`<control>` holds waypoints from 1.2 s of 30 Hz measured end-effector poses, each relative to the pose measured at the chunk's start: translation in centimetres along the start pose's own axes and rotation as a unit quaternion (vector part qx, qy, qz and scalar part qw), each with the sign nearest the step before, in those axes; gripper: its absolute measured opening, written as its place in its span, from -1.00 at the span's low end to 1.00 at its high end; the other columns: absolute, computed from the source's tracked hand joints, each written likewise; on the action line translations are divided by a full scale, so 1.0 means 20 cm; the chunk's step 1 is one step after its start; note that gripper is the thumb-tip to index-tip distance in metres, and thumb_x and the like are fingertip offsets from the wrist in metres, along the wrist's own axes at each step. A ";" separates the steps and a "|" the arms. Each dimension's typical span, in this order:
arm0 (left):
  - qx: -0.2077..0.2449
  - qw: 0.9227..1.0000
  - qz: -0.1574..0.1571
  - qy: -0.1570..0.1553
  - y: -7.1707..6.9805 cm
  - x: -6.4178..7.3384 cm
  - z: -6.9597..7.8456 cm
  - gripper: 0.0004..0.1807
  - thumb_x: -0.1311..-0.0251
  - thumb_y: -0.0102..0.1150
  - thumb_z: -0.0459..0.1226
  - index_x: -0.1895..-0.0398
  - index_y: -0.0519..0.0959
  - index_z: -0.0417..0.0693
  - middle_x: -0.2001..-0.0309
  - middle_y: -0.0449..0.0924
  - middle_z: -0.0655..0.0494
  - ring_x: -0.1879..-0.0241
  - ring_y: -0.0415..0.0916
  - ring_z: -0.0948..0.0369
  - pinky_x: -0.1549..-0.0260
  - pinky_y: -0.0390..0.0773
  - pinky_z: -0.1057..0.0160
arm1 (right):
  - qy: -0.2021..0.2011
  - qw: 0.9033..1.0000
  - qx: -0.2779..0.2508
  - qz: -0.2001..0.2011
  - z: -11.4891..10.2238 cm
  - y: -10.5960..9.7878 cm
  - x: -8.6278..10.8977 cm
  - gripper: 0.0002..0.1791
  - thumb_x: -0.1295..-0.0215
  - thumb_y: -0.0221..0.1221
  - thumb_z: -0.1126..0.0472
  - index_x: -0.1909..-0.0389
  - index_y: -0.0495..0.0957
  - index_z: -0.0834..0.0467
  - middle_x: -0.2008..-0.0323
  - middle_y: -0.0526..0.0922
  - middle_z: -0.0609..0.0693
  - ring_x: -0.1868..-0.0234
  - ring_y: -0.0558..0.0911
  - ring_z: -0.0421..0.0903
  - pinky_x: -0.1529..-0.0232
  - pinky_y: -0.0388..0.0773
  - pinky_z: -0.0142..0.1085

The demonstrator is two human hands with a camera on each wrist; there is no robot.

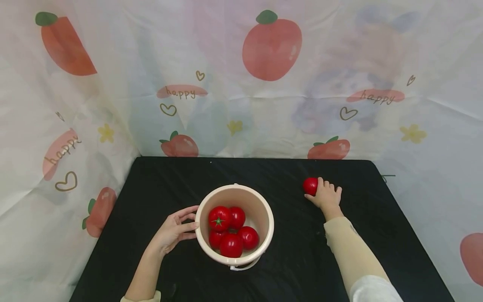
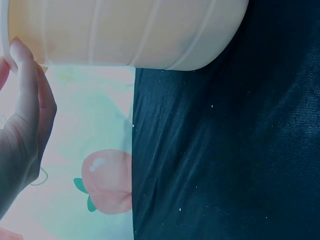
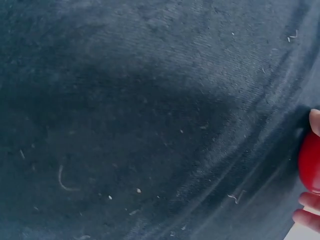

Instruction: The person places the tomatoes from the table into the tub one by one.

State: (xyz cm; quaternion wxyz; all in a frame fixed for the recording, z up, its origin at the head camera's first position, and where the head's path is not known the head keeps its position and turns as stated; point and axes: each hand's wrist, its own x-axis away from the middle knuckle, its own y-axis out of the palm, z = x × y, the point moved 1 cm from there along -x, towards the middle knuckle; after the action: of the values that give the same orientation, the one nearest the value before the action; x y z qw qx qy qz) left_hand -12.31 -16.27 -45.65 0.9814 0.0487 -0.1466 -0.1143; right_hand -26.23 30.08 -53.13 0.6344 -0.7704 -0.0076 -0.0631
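Note:
A cream bucket (image 1: 266, 226) stands on the black-covered table with several red tomatoes (image 1: 231, 245) inside, one showing a green stem. My left hand (image 1: 177, 228) holds the bucket's rim at its left side, thumb and fingers at the lip. In the left wrist view those fingers (image 2: 30, 95) lie against the ribbed bucket wall (image 2: 120, 30). Off to the right, my right hand (image 1: 327, 196) grips a single tomato (image 1: 310, 186) on the tabletop. Only part of that tomato (image 3: 311, 162) shows at the right wrist view's edge, between thumb and fingers.
Black cloth (image 1: 294, 260) covers the table. A white handle (image 1: 247, 266) hangs at the bucket's near side. Behind and at the left stands a fabric backdrop (image 1: 226, 50) printed with fruit, hearts and "happy".

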 end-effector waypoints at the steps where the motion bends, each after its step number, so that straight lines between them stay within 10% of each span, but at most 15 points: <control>1: -0.001 1.000 0.000 0.001 0.00 0.00 0.00 -0.34 -0.07 0.22 -0.39 -0.25 0.23 -0.32 0.25 0.47 0.01 0.26 0.55 0.13 0.25 0.60 0.04 | 0.001 1.000 0.001 0.000 0.00 0.00 0.00 -0.04 0.04 0.29 -0.07 -0.19 0.03 0.39 -0.03 0.27 0.44 -0.04 0.22 0.36 -0.05 0.04 0.26; 19: -0.001 1.000 -0.003 0.000 0.00 0.00 0.00 -0.35 -0.08 0.21 -0.39 -0.26 0.23 -0.32 0.25 0.47 0.00 0.25 0.55 0.12 0.24 0.59 0.04 | -0.072 0.989 0.050 0.117 -0.09 -0.05 0.02 -0.11 -0.01 0.25 -0.10 -0.19 0.07 0.34 0.04 0.34 0.33 0.01 0.31 0.27 -0.05 0.10 0.19; 36: -0.003 1.000 0.000 -0.003 0.00 0.00 0.00 -0.36 -0.09 0.21 -0.38 -0.25 0.23 -0.31 0.24 0.47 -0.01 0.25 0.54 0.11 0.24 0.59 0.03 | -0.331 0.894 0.073 0.294 -0.56 -0.52 0.23 -0.13 0.18 0.32 -0.17 -0.13 0.27 0.20 0.08 0.46 0.17 0.07 0.43 0.11 0.01 0.22 0.08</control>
State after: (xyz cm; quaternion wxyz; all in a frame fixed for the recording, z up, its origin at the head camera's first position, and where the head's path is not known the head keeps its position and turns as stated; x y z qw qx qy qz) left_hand -12.37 -16.22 -45.69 0.9811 0.0454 -0.1493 -0.1147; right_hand -23.61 20.77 -40.39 0.6395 -0.6649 0.0052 0.3859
